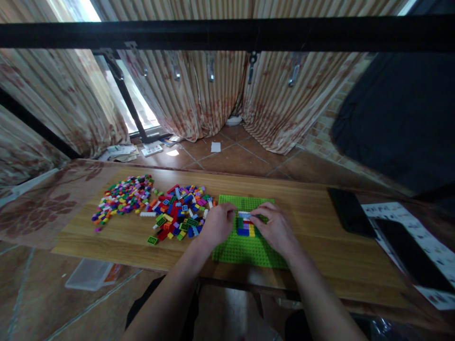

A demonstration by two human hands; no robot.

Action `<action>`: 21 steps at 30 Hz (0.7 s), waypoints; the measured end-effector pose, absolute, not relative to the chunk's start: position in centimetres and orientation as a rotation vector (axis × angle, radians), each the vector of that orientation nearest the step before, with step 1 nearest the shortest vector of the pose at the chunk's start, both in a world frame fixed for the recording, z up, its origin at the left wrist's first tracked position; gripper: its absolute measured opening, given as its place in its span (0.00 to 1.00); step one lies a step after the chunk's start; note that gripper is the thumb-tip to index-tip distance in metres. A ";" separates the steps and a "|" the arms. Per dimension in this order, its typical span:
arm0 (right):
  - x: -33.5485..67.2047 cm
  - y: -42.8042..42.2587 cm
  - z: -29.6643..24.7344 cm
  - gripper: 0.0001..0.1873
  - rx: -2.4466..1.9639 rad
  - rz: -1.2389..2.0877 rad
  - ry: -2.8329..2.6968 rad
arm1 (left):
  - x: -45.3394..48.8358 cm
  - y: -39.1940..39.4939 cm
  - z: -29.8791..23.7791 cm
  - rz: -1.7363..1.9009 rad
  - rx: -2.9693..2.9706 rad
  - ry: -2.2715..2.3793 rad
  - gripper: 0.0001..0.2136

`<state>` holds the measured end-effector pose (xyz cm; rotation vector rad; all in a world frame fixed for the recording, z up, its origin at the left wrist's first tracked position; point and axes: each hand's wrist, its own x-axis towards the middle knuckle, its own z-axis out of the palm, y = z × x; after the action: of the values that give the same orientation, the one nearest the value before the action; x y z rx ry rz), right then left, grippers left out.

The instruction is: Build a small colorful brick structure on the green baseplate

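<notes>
A green studded baseplate (245,255) lies on the wooden tabletop in front of me. Near its middle stands a small block of toy bricks (243,232), with blue, yellow, purple, green, red and pale pieces. My left hand (221,221) rests at the block's left side with its fingers curled; whatever may be in them is hidden. From the right, my right hand (275,226) reaches over the baseplate, thumb and forefinger pinched on a small brick at the upper right of the block. That brick is mostly covered, its colour unclear.
A pile of mixed bricks (181,213) lies left of the baseplate, with a heap of smaller pieces (124,196) farther left. At right are a dark flat case (350,213), a printed sheet (430,237) and a black phone-like slab (414,253). A black bar (227,34) crosses above.
</notes>
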<state>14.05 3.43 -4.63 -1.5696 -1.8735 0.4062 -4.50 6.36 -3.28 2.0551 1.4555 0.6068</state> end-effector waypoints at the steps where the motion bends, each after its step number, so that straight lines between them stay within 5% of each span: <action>1: 14.0 3.5 -4.7 0.06 -1.578 0.401 -1.866 | -4.4 6.3 -3.3 0.603 2.048 1.450 0.12; 21: 14.4 4.0 -5.1 0.10 -1.578 0.522 -1.565 | -3.5 6.2 -3.4 0.554 2.023 1.530 0.11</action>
<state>14.43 4.03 -5.06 -1.5777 -1.5651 0.5223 -3.51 6.19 -3.40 2.0228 1.5304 0.5535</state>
